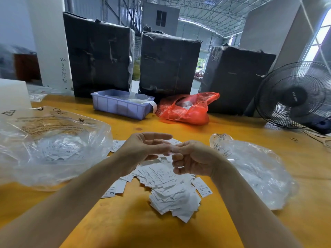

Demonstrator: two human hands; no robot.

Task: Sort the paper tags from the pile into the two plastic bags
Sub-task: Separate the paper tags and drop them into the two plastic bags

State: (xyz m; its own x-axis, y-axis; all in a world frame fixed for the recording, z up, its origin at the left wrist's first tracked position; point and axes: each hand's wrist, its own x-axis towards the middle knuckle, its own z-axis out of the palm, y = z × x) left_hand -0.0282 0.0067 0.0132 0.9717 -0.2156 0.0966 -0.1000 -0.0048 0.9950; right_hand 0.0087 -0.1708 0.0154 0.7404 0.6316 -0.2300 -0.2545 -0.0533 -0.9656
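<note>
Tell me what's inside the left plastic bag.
The left plastic bag holds white paper tags, one marked XS. Creased plastic blurs the rest, so their sizes and count can't be read.

Yellow table (232,133) — tags (172,192); bags (53,149).

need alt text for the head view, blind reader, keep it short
A person's left hand and right hand meet above a pile of white paper tags on a yellow table. A clear bag holding tags lies left, another bag right; a tray, red bag and fan sit behind.

Head cam, wide-angle, looks fwd/down over table (125,221) from close, one view only.
</note>
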